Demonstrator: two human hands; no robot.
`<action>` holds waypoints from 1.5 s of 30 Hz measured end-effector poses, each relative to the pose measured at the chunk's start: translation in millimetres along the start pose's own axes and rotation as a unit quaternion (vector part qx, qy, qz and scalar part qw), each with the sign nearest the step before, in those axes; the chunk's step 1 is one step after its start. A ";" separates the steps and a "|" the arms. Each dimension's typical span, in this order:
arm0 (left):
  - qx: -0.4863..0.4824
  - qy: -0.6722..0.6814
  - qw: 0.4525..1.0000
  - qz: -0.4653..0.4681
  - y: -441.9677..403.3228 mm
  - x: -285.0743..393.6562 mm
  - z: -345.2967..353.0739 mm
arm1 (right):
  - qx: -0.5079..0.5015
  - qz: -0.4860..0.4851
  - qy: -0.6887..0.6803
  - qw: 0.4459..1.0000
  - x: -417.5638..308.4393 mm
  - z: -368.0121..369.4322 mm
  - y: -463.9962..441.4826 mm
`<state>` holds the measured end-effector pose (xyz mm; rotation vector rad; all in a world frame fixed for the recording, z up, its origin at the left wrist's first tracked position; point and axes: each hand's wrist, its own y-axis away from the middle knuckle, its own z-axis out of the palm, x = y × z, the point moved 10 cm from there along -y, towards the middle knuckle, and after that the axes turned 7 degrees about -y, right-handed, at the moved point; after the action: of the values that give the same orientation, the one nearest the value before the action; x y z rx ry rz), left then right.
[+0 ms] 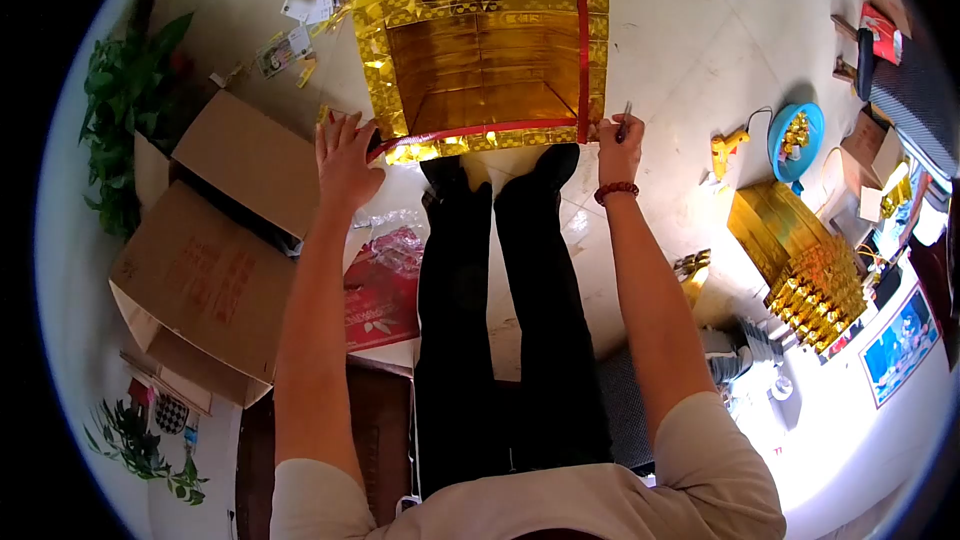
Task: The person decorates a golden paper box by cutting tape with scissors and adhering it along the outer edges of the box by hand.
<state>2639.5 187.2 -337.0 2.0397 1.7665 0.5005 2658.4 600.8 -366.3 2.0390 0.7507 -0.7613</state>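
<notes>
A gold, patterned open box (480, 65) lies on the floor in front of my feet, its shiny inside facing up. Red ribbon (490, 129) runs along its near edge, and another red strip (584, 60) goes down its right side. At the near left corner is my left hand (345, 155), fingers spread, the thumb side close to the ribbon's end. My right hand (621, 145), with a red bead bracelet (617, 191) on the wrist, is closed around a small dark tool (625, 123) beside the near right corner.
Cardboard boxes (210, 285) and plants (130, 110) stand at the left. Paper notes (285, 51) lie at the upper left. On the right are a yellow glue gun (728, 150), a blue basin (797, 165) and a gold folded piece (785, 230). A red package (385, 300) lies beside my legs.
</notes>
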 end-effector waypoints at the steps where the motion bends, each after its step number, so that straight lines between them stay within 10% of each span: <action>1: 0.000 0.000 1.000 0.002 -2.1 -0.4 3.3 | 0.049 0.006 0.016 0.999 -0.4 -10.8 1.8; 12: -0.179 0.043 0.983 -0.025 -13.3 9.5 10.9 | -0.006 0.027 0.087 0.996 7.4 -2.0 -13.2; 15: -0.022 0.066 0.998 -0.007 -8.8 11.2 39.0 | 0.008 0.014 0.070 0.997 13.5 -8.6 -33.0; 23: -0.035 0.094 0.995 -0.025 -12.8 26.0 27.8 | -0.043 0.007 0.060 0.997 1.4 -11.6 -61.7; 28: -0.320 0.148 0.928 -0.117 -8.0 13.2 50.9 | -0.034 -0.015 0.141 0.989 13.7 -12.4 -57.4; 34: -0.124 0.159 0.976 -0.081 -14.4 7.8 35.9 | -0.008 -0.016 0.123 0.992 11.9 -14.5 -54.6; 45: -0.157 0.227 0.960 -0.049 -12.7 14.1 45.9 | 0.097 -0.078 0.112 0.986 -14.6 -35.1 -51.2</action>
<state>2654.1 200.0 -382.7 1.6979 1.8703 1.2121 2620.4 651.8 -363.1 2.2894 1.0066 -0.7229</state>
